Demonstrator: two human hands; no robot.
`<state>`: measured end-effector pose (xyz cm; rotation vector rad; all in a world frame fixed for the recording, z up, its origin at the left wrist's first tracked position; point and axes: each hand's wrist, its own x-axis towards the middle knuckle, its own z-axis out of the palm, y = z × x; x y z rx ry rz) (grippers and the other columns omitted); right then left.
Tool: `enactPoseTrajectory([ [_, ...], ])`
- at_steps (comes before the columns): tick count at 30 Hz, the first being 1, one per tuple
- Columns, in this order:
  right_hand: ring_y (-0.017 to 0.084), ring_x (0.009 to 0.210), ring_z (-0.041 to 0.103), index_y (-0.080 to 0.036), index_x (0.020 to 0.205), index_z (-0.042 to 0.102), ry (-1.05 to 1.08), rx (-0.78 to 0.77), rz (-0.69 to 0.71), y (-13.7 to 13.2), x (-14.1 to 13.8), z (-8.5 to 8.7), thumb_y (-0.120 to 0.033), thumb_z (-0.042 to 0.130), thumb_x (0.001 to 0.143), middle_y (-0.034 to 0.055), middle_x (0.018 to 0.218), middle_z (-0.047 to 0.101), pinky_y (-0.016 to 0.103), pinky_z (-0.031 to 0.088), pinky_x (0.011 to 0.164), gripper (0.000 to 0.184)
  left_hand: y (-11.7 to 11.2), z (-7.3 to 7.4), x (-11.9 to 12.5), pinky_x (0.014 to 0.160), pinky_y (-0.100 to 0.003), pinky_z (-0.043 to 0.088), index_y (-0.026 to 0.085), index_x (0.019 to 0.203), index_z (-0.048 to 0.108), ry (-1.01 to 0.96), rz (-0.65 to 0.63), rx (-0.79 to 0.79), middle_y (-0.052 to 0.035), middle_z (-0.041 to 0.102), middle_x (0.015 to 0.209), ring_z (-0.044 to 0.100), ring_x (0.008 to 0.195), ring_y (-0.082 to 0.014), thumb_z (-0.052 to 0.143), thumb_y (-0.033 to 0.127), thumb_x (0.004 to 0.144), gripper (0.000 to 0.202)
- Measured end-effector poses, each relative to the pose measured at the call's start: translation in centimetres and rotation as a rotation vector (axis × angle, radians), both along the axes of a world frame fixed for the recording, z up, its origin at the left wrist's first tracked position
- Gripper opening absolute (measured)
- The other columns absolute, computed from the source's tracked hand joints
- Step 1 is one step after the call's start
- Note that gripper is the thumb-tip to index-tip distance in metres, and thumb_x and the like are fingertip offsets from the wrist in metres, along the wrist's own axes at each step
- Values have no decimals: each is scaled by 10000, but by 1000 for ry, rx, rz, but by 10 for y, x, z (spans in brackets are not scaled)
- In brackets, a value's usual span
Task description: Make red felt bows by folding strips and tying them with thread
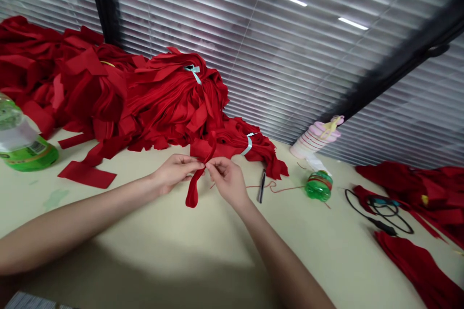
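Over the middle of the table, my left hand (pixel 178 173) pinches a looped red ribbon (pixel 193 192) between thumb and fingers. My right hand (pixel 226 177) is closed at the same spot, fingertips together against the gathered middle of the ribbon. One loop hangs below the fingers and another part stands up above them. A thin red thread (pixel 273 188) runs along the table from near my right hand to a green bottle-like piece (pixel 319 185). Whether my right fingers hold the thread's end is too small to make out. Small dark thread snips (pixel 261 186) lie just right of my right hand.
Heaped red fabric strips (pixel 170 96) line the back left, some tied with pale blue bands. A green-labelled bottle (pixel 25 140) stands at far left. A pink-and-white spool (pixel 315 139) stands by the window blinds. At right lie a black cable (pixel 387 215) and more red strips (pixel 416 265).
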<state>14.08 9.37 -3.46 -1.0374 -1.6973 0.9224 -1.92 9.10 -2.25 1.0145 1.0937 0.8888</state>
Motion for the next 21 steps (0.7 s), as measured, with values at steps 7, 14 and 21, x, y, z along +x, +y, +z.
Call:
enactPoseTrajectory([
  [7,94,470,480,-161,744,573,41,-100,77,1,5,8,-323,597,772,-31,529,513,205,370,450,166,2,-3,-1,750,-273,401,166,756,700,2,-17,25,-39,684,828,574,790,-138,678,337,671,193],
  [14,82,442,447,-152,707,600,82,-208,85,0,8,9,-351,625,753,-20,512,527,203,342,432,206,1,-2,-1,740,-279,401,174,746,702,17,-26,39,-31,679,816,567,789,-143,672,338,678,180],
  [21,70,428,395,-155,679,578,123,-261,77,1,7,8,-401,669,717,-44,472,474,197,297,417,265,-1,-2,-1,766,-292,399,179,760,705,37,-35,45,-42,686,852,571,836,-161,670,336,679,181],
])
